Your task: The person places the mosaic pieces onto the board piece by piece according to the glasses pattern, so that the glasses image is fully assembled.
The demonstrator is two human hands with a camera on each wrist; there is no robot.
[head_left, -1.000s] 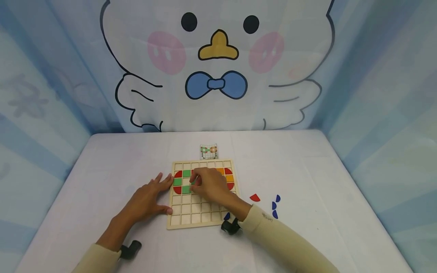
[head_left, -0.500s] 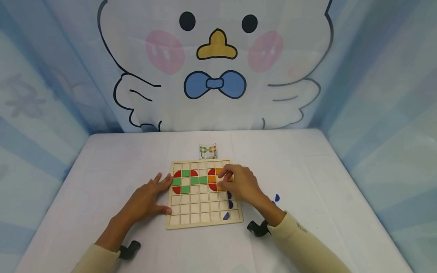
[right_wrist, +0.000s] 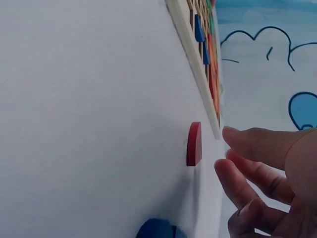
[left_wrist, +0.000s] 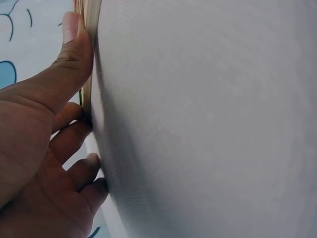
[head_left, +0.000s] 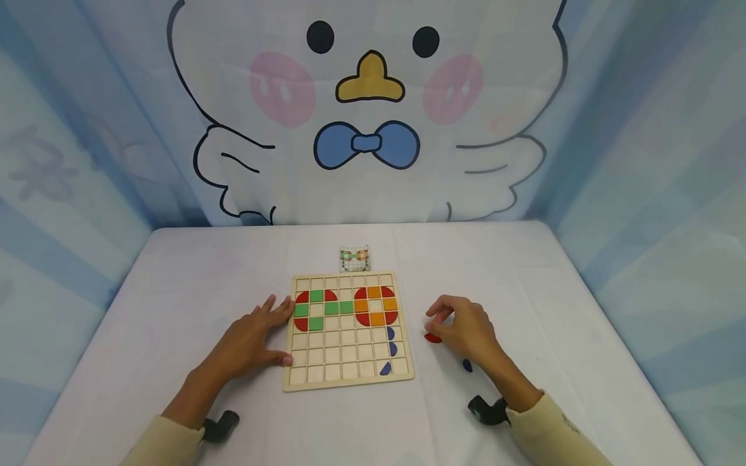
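My left hand rests at the left edge of a wooden grid board, fingers spread, with the thumb at the lower part of that edge. In the left wrist view its thumb and fingertips touch the board's side. Red quarter-rounds, green squares and orange squares fill cells in the upper half, and blue half-rounds lie at the lower right. To the right of the board, my right hand hovers over a loose red quarter-round. The right wrist view shows its thumb and fingertips apart from that red piece.
Behind the board lies a small pattern card. Partly hidden under the right hand is a loose blue half-round on the white tablecloth. A printed curtain hangs along the table's back edge.
My right hand has moved from the board's middle across its right side to the loose red quarter-round, uncovering the red, green and orange pieces. The left hand stays in place.
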